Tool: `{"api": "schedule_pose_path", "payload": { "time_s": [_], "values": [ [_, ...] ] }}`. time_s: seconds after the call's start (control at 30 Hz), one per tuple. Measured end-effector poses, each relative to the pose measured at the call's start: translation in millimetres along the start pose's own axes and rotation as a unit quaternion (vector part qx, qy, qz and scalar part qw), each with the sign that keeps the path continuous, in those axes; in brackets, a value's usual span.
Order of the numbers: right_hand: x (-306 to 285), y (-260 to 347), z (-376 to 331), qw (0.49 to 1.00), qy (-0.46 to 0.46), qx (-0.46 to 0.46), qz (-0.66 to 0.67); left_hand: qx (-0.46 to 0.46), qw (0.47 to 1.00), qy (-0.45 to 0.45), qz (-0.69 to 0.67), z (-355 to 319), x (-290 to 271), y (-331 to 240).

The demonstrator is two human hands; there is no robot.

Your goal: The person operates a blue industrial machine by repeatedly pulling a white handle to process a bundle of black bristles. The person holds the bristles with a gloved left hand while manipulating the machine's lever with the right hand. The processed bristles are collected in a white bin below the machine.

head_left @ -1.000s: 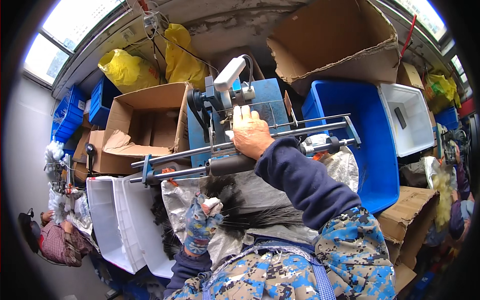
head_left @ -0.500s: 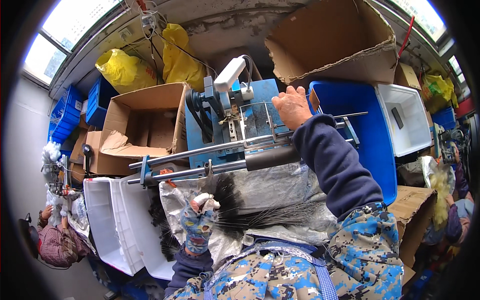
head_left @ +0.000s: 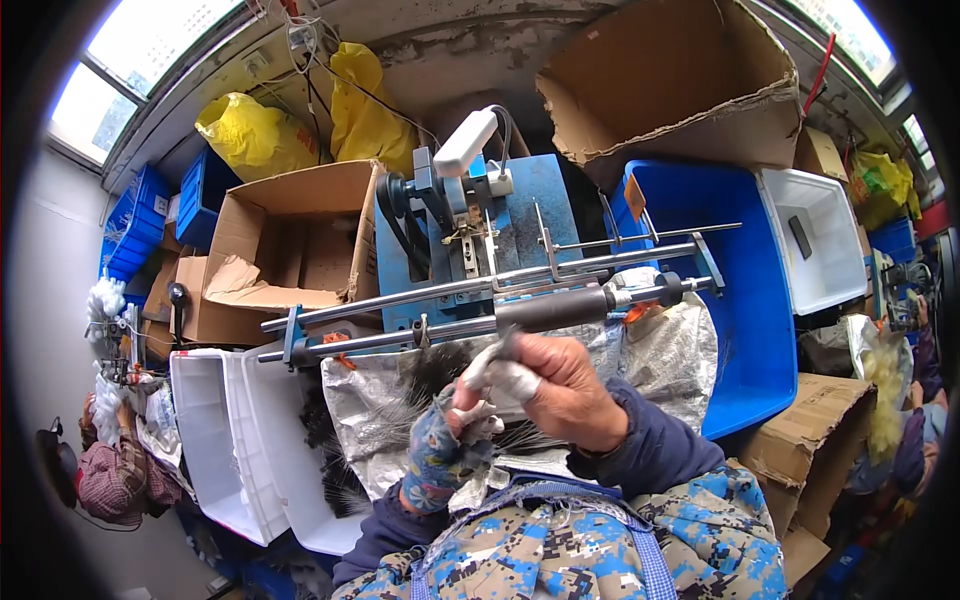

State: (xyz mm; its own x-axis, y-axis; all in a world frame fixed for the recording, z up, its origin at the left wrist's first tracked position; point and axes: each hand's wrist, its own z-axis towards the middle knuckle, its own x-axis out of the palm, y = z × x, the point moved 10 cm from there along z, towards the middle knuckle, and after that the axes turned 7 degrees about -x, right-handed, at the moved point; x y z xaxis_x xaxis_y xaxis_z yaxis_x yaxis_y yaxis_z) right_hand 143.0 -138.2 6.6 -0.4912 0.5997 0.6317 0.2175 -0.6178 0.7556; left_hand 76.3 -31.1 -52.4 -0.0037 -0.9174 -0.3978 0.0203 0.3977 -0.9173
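Observation:
My left hand (head_left: 437, 458), in a flowered glove with white-wrapped fingertips, is closed low in front of me. Dark bristles (head_left: 525, 436) fan out from beside its palm, so it appears to grip them. My bare right hand (head_left: 572, 392), with white wraps on its fingers, pinches close against the left fingertips; what lies between them is too small to make out. Beyond the hands stands a blue bench machine (head_left: 540, 215) with two steel rails and a dark grey roller (head_left: 556, 309). More black bristles (head_left: 440, 366) lie on the silvery sheet (head_left: 365, 400) below it.
White bins (head_left: 215, 440) and an opened cardboard box (head_left: 290, 235) stand at left. A large blue bin (head_left: 745, 330), a white bin (head_left: 815, 240) and cardboard boxes (head_left: 815, 430) are at right. Other people (head_left: 115, 470) work at both far sides.
My right hand has left the right side of the machine and come down toward me to meet my left hand. The left hand has shifted slightly right. The roller's right end is now uncovered.

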Motion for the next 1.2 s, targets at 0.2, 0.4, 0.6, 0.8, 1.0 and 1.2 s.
{"api": "schedule_pose_path", "payload": {
  "time_s": [0.2, 0.4, 0.6, 0.8, 1.0, 1.2],
  "values": [
    [-67, 81, 63, 0.817, -0.041, -0.170, -0.549, 0.000, 0.871, 0.013, 0.490, -8, -25, 73],
    [-119, 8, 114, 0.464, 0.004, -0.086, -0.882, -0.015, 0.917, 0.006, 0.397, -4, -39, 94],
    [-125, -7, 121, 0.454, 0.019, -0.053, -0.889, -0.010, 0.935, -0.025, 0.354, -4, -50, 66],
    [-119, -6, 119, 0.474, 0.028, -0.079, -0.877, 0.100, 0.945, -0.030, 0.311, -2, -30, 10],
    [-128, -13, 123, 0.503, 0.025, -0.073, -0.861, 0.097, 0.951, -0.012, 0.294, -4, -24, 6],
    [-139, -8, 125, 0.517, 0.005, -0.035, -0.855, 0.120, 0.944, -0.010, 0.309, -11, -19, 17]
  ]
}}
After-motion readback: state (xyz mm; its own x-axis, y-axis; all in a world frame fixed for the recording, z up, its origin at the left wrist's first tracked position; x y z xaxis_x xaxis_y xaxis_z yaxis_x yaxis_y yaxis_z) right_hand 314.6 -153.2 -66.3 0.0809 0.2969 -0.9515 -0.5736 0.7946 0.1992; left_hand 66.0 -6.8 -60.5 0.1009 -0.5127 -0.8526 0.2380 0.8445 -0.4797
